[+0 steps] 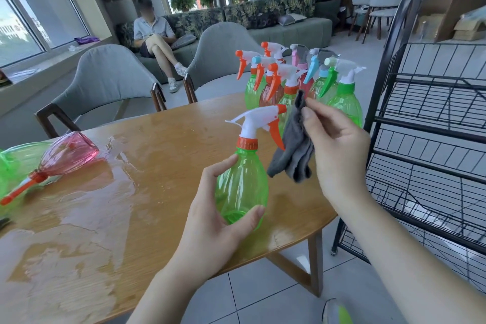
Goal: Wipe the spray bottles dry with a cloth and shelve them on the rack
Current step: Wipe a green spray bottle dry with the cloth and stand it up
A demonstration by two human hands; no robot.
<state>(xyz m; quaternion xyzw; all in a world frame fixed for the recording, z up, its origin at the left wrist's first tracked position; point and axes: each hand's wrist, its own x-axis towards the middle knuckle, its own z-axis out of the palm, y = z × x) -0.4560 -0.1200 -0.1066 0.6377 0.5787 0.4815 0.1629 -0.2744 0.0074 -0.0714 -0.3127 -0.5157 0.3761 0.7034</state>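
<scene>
My left hand grips a green spray bottle with an orange collar and trigger, held upright above the table's near edge. My right hand pinches a grey cloth that hangs just to the right of the bottle's trigger, apart from the body. Several more upright spray bottles, green and pink, stand clustered at the table's far right. A pink bottle lies on its side at the left, beside a green one. The black wire rack stands to the right of the table.
The wooden table carries wide puddles of water on its left half. Two grey chairs stand behind it. A person sits on a sofa farther back. A shoe shows on the tiled floor below.
</scene>
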